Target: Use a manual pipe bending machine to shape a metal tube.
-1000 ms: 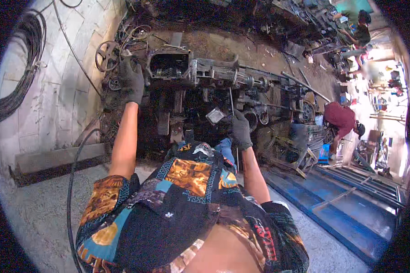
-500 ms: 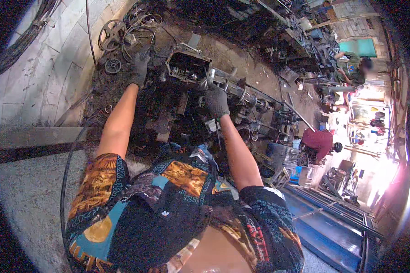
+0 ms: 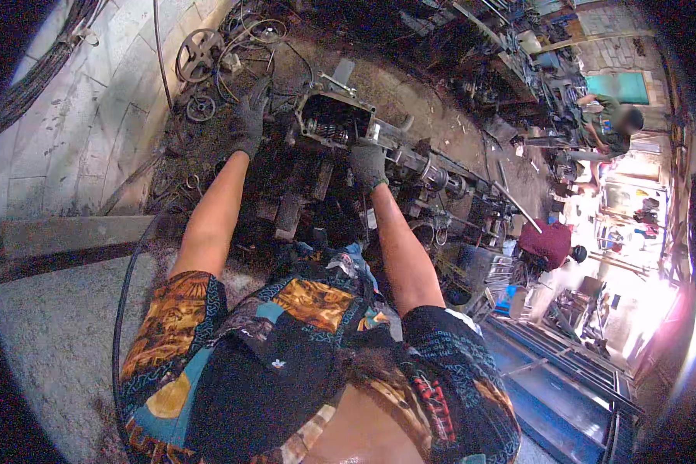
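An open, dark metal gear housing (image 3: 339,99) lies in front of me, with toothed gears (image 3: 326,130) inside its rectangular opening. My left hand (image 3: 247,125), in a dark grey glove, is left of the housing and apart from its rim. Its fingers are stretched out, pointing away from me. My right hand (image 3: 368,165), also in a grey glove, is at the housing's near right corner, where the shaft assembly (image 3: 429,172) joins it. Its fingers are hard to make out against the dark metal, so any grip is unclear.
Spoked pulley wheels (image 3: 201,108) and loose cables lie at the left by the block wall (image 3: 69,139). A long metal rod (image 3: 510,199) runs off to the right. Two people, one in a maroon top (image 3: 545,243), are farther right. A blue metal frame (image 3: 553,387) is at the lower right.
The view has shifted a little, moving the scene slightly rightward. Against the housing, my right hand has moved slightly left, toward its near corner. My left hand stays beside the housing, fingers stretched out.
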